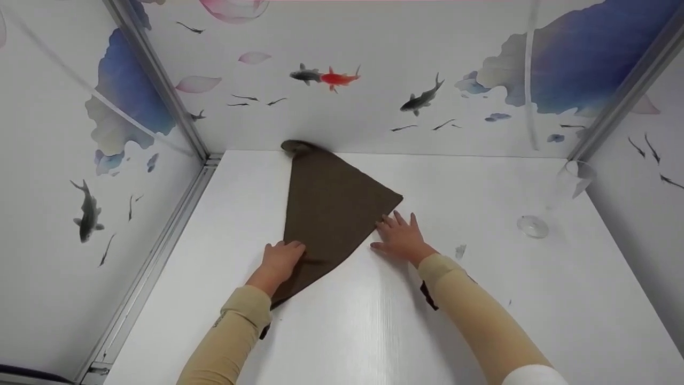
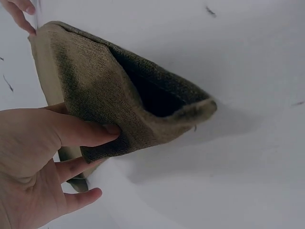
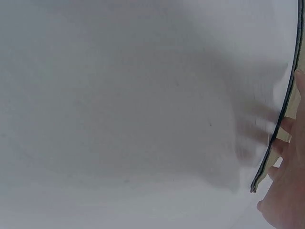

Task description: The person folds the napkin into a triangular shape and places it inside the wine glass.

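At the left, a white side panel printed with blue washes and a dark fish (image 1: 43, 240) stands well apart from the dark brown, folded, roughly triangular cloth (image 1: 336, 208). The left hand (image 1: 280, 263), below a beige sleeve (image 1: 227, 331), is at the cloth's left edge, towards its near end. It grasps the cloth, thumb on top and fingers beneath, as the left wrist view shows; there the layers at the near end gape apart into a dark pocket.

The cloth lies on the white counter (image 1: 342, 347), between the two hands. Its long axis runs from a curled far-left corner, at the foot of the printed white back panel (image 1: 374, 32), to a narrow near point beside the left wrist. A third corner points right, just beyond the right hand. From the left hand, most of the cloth spreads away and to the right.

The right hand (image 1: 402, 239), below another beige sleeve (image 1: 473, 305), is at the cloth's right edge, fingers spread and ungrasping, fingertips touching that edge. Right of the cloth, past this hand, is a small translucent scrap (image 1: 460, 251); farther right, a clear round disc (image 1: 533, 227); farthest right from the cloth, a clear plastic cup (image 1: 582, 179).
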A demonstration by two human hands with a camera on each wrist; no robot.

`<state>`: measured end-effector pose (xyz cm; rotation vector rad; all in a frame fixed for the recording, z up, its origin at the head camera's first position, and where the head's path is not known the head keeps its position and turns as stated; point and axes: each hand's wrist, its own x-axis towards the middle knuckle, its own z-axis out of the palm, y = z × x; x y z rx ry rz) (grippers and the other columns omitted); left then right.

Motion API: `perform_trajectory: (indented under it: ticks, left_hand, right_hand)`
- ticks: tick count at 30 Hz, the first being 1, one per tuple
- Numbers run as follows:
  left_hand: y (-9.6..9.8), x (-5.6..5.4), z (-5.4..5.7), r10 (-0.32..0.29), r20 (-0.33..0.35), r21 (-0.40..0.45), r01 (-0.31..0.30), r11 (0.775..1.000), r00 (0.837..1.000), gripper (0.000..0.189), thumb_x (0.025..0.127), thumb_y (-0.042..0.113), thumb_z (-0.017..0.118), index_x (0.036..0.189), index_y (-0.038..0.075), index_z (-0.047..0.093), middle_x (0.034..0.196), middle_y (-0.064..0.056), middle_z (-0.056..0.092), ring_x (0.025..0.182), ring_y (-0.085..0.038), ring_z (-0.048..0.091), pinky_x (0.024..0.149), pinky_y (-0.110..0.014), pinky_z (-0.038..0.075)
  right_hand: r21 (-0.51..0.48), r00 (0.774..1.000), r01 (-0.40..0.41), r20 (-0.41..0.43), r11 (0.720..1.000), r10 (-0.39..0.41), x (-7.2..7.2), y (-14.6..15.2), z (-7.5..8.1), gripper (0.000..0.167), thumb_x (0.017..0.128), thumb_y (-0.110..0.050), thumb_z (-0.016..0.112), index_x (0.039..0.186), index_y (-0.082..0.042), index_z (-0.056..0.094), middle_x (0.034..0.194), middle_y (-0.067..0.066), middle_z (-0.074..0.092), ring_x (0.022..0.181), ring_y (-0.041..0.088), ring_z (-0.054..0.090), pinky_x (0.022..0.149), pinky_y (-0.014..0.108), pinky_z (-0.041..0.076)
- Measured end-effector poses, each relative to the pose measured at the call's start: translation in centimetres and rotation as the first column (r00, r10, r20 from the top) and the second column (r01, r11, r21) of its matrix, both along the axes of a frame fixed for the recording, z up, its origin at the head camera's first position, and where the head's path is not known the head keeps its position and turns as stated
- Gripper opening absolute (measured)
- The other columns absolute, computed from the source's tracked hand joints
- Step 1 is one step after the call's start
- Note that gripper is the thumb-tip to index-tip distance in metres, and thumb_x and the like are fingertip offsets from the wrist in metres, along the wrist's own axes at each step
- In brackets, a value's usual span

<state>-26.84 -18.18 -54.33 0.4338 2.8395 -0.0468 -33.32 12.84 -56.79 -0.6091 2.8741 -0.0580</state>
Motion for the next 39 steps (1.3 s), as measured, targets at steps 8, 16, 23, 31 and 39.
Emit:
perform_trajectory:
  ticks: [8, 16, 23, 31, 39]
  left_hand:
    - [-0.1, -0.3, 0.2, 0.009, 0.011, -0.022, -0.009, 1.0, 1.0, 0.051, 0.094, -0.008, 0.056, 0.141, 0.01, 0.049, 0.145, -0.009, 0.047, 0.132, -0.04, 0.039, 0.103, -0.063, 0.031]
    - [0.2, -0.7, 0.1, -0.007, -0.029, -0.091, 0.004, 0.996, 1.0, 0.051, 0.094, -0.006, 0.058, 0.142, 0.011, 0.049, 0.145, -0.008, 0.047, 0.138, -0.038, 0.032, 0.105, -0.061, 0.029]
    - [0.7, -1.1, -0.3, 0.021, -0.056, -0.114, -0.027, 0.993, 0.998, 0.048, 0.096, 0.001, 0.058, 0.142, 0.011, 0.049, 0.144, -0.01, 0.047, 0.132, -0.037, 0.037, 0.103, -0.06, 0.033]
    - [2.0, -1.4, 0.0, 0.073, -0.115, -0.079, -0.082, 0.993, 0.991, 0.026, 0.098, 0.007, 0.055, 0.123, 0.002, 0.06, 0.12, -0.016, 0.053, 0.108, -0.037, 0.05, 0.088, -0.052, 0.047]
    - [2.3, -2.1, -0.4, 0.176, -0.044, -0.011, -0.177, 0.984, 0.983, 0.04, 0.099, 0.014, 0.055, 0.138, 0.002, 0.052, 0.136, -0.021, 0.045, 0.116, -0.042, 0.051, 0.09, -0.052, 0.048]
  right_hand:
    - [0.033, 0.996, -0.056, -0.069, 0.998, 0.058, 0.5, 0.4, -0.1, 0.07, 0.093, -0.061, 0.051, 0.144, -0.012, 0.047, 0.149, 0.014, 0.041, 0.142, 0.038, 0.024, 0.109, 0.065, 0.015]
    - [0.023, 0.993, -0.072, -0.09, 0.997, 0.074, 1.0, 0.8, 0.1, 0.065, 0.093, -0.059, 0.053, 0.139, -0.013, 0.054, 0.142, 0.015, 0.045, 0.139, 0.036, 0.029, 0.112, 0.059, 0.017]
    - [0.011, 0.997, -0.046, -0.054, 0.999, 0.046, 1.6, 0.9, 0.2, 0.064, 0.091, -0.059, 0.057, 0.135, -0.013, 0.058, 0.135, 0.017, 0.046, 0.132, 0.035, 0.037, 0.113, 0.056, 0.017]
    - [-0.012, 1.0, -0.015, -0.023, 1.0, 0.015, 2.0, 1.0, 0.0, 0.063, 0.09, -0.06, 0.059, 0.132, -0.012, 0.06, 0.13, 0.017, 0.047, 0.129, 0.038, 0.039, 0.112, 0.06, 0.015]
    - [-0.032, 0.998, -0.048, -0.045, 0.998, 0.046, 3.2, 1.2, 0.5, 0.061, 0.09, -0.059, 0.059, 0.125, -0.01, 0.064, 0.126, 0.019, 0.05, 0.122, 0.04, 0.046, 0.108, 0.059, 0.025]
